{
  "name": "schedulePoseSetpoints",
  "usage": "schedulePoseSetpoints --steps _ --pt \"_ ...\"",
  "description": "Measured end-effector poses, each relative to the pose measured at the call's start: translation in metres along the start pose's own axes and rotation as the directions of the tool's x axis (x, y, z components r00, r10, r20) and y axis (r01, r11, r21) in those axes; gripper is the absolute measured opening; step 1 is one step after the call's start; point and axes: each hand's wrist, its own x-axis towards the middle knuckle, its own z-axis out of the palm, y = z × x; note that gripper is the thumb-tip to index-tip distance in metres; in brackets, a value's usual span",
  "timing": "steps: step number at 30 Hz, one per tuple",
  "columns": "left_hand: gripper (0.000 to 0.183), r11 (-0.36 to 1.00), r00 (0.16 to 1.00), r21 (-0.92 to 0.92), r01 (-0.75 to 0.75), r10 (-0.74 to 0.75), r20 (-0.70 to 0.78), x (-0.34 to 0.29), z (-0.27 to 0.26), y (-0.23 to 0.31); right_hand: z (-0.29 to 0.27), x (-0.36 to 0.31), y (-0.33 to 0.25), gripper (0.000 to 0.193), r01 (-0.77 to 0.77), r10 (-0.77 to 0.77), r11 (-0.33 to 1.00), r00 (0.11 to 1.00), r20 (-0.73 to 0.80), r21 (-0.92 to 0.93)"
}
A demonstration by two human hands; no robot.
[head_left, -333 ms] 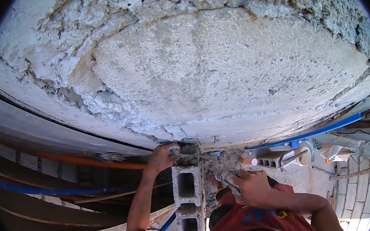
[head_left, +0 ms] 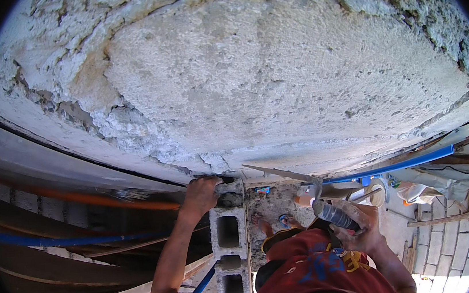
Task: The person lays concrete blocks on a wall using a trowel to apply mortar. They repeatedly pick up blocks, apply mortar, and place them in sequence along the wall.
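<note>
My left hand (head_left: 201, 198) is closed, its fingers bent over the near-wall end of a row of grey hollow concrete blocks (head_left: 216, 251). Rough mortar (head_left: 230, 199) lies on that end, and the fingertips are partly hidden there. In my right hand (head_left: 362, 225) is a trowel (head_left: 284, 172), gripped by its thick, grey wrapped handle (head_left: 335, 216). The trowel's narrow blade points left toward the wall and the block end, seemingly with nothing on it. A chipped, plastered wall (head_left: 262, 85) fills the upper view, close above both hands.
Blue pipe (head_left: 393, 167) runs along the wall's foot at right. Behind it stand a white bucket (head_left: 380, 193) and a pale sack (head_left: 416, 192). Left of the blocks are dark boards with an orange pipe (head_left: 102, 201) and a short blue pipe (head_left: 204, 283). My feet (head_left: 262, 224) are on rough ground.
My right hand has moved right and turned, so the trowel blade now shows, pointing left. My left hand stays at the block end, its fingers now lying further over the edge.
</note>
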Motion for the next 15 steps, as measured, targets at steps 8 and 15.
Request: schedulePoseSetpoints --steps 8,15 --pt "0.044 0.993 0.989 0.117 0.005 -0.022 0.144 0.010 0.001 0.017 0.020 -0.085 0.117 0.036 -0.445 0.453 0.891 0.883 0.123 -0.087" --pt "0.041 0.992 0.993 0.107 -0.074 0.063 0.102 0.018 0.012 0.008 0.047 -0.147 0.211 0.034 -0.673 0.706 0.686 0.708 0.028 -0.278"
